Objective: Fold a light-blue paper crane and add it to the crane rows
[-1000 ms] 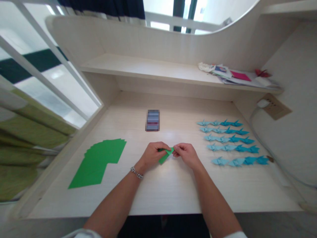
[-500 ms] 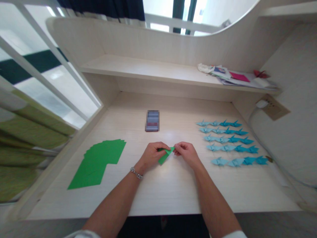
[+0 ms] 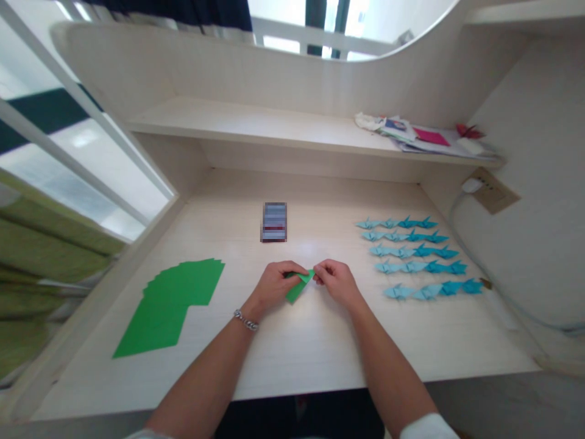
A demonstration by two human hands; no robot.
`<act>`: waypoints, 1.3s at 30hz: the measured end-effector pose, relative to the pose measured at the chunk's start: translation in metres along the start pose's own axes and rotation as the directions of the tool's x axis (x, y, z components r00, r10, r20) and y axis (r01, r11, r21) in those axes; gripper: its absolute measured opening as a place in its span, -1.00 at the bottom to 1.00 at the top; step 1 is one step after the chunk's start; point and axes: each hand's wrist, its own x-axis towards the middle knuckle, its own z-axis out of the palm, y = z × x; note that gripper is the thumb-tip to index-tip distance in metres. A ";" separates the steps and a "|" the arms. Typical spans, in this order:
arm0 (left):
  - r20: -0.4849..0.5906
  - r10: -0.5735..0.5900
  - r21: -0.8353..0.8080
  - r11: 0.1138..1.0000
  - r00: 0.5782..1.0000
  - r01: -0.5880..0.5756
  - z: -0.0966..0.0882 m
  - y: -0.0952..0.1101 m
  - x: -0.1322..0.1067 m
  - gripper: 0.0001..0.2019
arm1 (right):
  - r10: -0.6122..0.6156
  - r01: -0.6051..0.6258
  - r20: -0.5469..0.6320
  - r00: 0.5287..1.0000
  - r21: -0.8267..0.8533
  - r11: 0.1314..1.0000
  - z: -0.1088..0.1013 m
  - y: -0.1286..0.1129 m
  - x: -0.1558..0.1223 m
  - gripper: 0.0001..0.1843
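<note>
Fingers (image 3: 297, 269) of both hands pinch a small folded piece of green origami paper (image 3: 297, 291), held just above the middle of the pale wooden surface (image 3: 320, 347). The left hand (image 3: 274, 285) grips its left side, the right hand (image 3: 336, 281) its upper tip. If either pinch slackened, the thin paper could spring open or slide, and a crease could land off line. The rows of blue origami cranes (image 3: 414, 256) sit near the right hand, so a wide sweep could knock them. The stack of green paper sheets (image 3: 176, 299) lies further off to the left.
</note>
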 end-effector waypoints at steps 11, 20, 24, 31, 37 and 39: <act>0.001 0.025 -0.018 1.000 1.000 -0.025 -0.001 0.003 0.000 -0.78 | 0.055 -0.055 0.002 0.998 0.111 0.992 0.003 -0.002 0.001 -0.71; 0.006 0.023 -0.043 0.999 1.000 -0.023 0.001 0.001 0.000 -0.80 | 0.084 -0.082 -0.002 0.996 0.181 0.980 0.006 0.002 0.003 -0.71; 0.016 0.016 -0.059 0.998 1.000 -0.015 0.002 -0.001 0.000 -0.78 | 0.077 -0.084 0.051 0.996 0.158 0.984 0.005 0.001 0.003 -0.73; -0.002 -0.060 -0.068 0.996 0.998 0.060 0.002 -0.002 0.002 -0.84 | 0.058 -0.059 0.014 0.998 0.057 0.997 0.005 0.005 0.005 -0.74; -0.026 -0.117 -0.235 0.966 0.993 0.108 -0.004 -0.005 0.006 -0.84 | 0.029 -0.030 -0.070 0.997 -0.007 1.000 0.001 0.002 0.003 -0.74; -0.028 -0.131 -0.252 0.960 0.991 0.120 -0.005 -0.003 0.006 -0.81 | 0.007 -0.012 -0.089 0.996 -0.052 0.999 0.001 -0.001 0.001 -0.74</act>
